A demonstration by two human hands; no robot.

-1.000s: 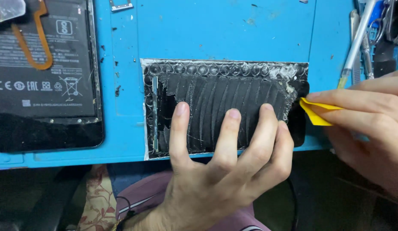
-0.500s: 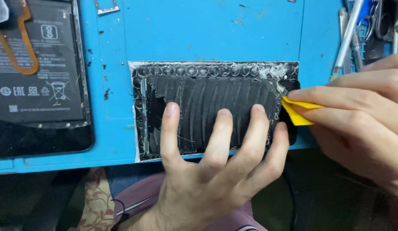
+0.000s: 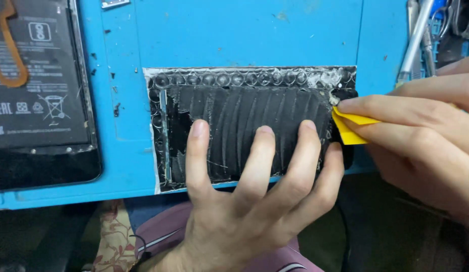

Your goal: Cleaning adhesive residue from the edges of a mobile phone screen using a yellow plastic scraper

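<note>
Here left hand (image 3: 244, 201) lies flat, fingers spread, gripping nothing, pressing the black panel (image 3: 244, 121) onto the blue mat (image 3: 244, 35) at its near edge, while right hand (image 3: 421, 136) pinches a yellow pick (image 3: 350, 126) against the panel's right end, phone (image 3: 38, 95) far left.

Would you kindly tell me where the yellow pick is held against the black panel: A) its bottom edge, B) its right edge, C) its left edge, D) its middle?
B: the right hand presses the yellow pick at the right edge of the black panel, while the left hand lies flat on it.
</note>
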